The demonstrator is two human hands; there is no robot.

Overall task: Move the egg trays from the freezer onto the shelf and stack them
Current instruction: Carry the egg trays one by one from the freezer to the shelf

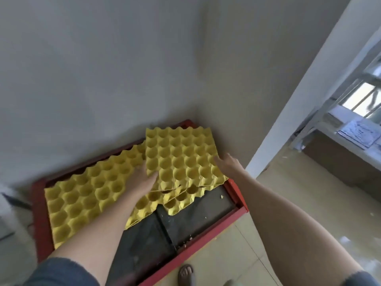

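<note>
My left hand (144,179) grips the top yellow egg tray (181,157) at its 7 o'clock corner, thumb on top, while my right hand (226,162) lies flat and spread against its 3 o'clock edge. That tray sits askew on other trays (86,195) spread toward 9 o'clock on the red-framed shelf (206,237), in the wall corner (196,79).

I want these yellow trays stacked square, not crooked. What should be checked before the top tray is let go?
1. Left hand on top tray: ok, at its near-left corner.
2. Right hand on its right edge: ok.
3. Top tray square over trays beneath: not ok, lower edges stick out.
4. Top tray inside red shelf frame: cannot tell, right edge is close.
5. Left stack lying flat: ok.
</note>
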